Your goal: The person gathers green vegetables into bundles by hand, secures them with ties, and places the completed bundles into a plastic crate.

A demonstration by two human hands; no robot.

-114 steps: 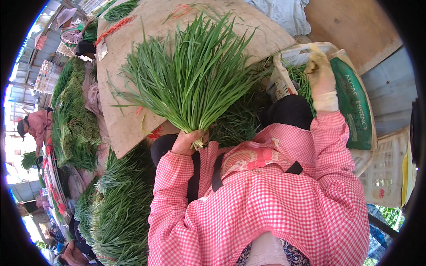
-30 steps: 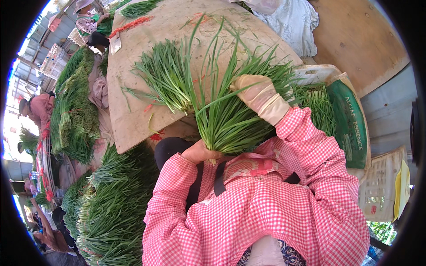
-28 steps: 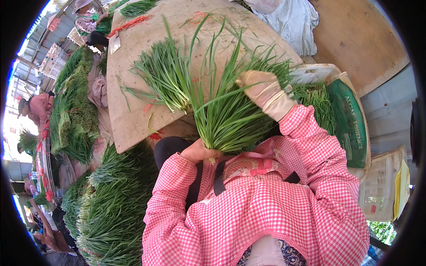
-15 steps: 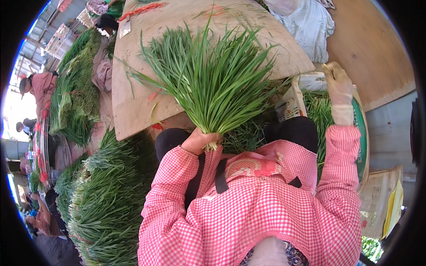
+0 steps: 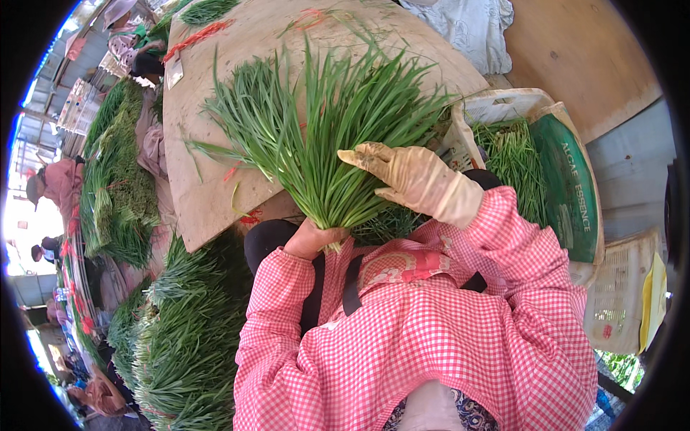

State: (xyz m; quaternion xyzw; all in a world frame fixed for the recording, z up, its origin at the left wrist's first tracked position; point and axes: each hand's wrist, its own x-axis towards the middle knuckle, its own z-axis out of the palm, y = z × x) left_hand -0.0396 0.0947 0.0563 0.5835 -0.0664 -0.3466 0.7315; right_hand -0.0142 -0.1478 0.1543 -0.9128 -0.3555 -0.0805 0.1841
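A thick bunch of garlic chives (image 5: 327,161) fans out upward from my left hand (image 5: 314,238). That bare hand is wrapped round the pale stem ends, above my lap. My right hand (image 5: 425,181), in a stained pale glove, reaches across to the right side of the bunch. Its fingers and thumb are spread, with nothing held between them. The fingertips overlap the leaves in view; whether they touch them I cannot tell.
A wooden board (image 5: 215,172) lies ahead, with red ties (image 5: 198,39) on it. At my right a white crate (image 5: 494,108) holds more chives (image 5: 512,154), a green bag (image 5: 568,190) along its side. Bundled chives (image 5: 190,337) are heaped at my left. Other people work at far left.
My right hand has come from above the crate on the right, inward to the bunch, and its fingers have spread. My left hand keeps its hold on the chives. The whole view has shifted slightly.
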